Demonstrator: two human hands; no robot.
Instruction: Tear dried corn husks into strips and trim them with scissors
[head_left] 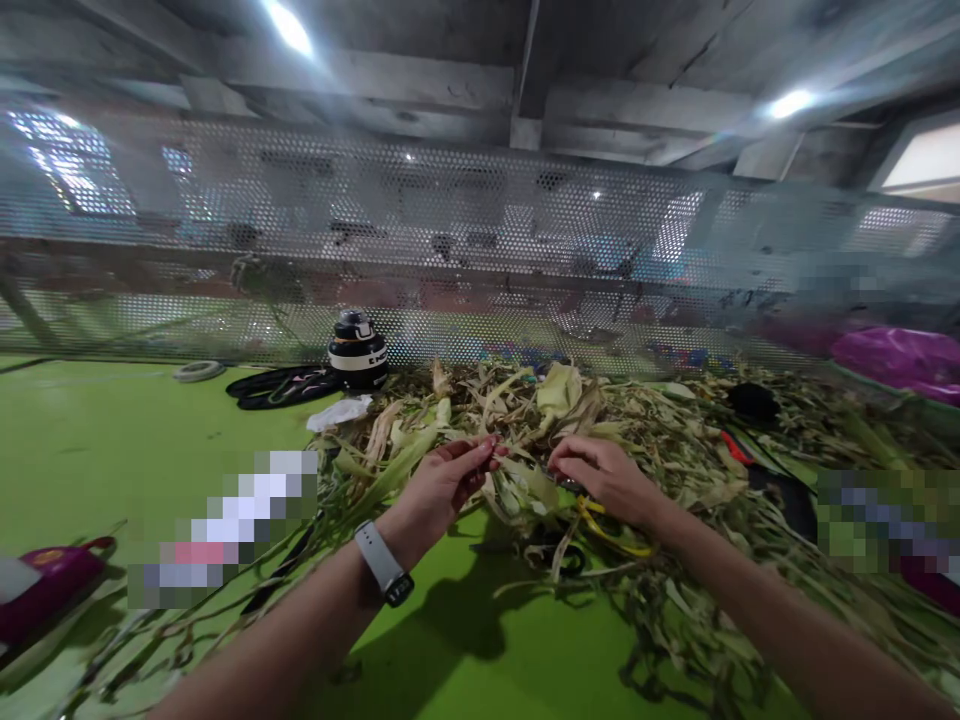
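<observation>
My left hand, with a watch on its wrist, pinches thumb and forefinger together over the husk pile. A small pale bit shows at its fingertips, too small to name for certain. To its right, my right hand has its fingers curled inward and closed; what they hold, if anything, is hidden. A yellow looped thing, partly covered, lies just below that hand. Dry corn husks spread around and behind both hands. A larger pale green husk stands up behind my right hand.
A black and white jug stands at the back, beside a coiled black object and white plastic. A perforated metal screen closes the far side of the green table. Purple plastic lies right.
</observation>
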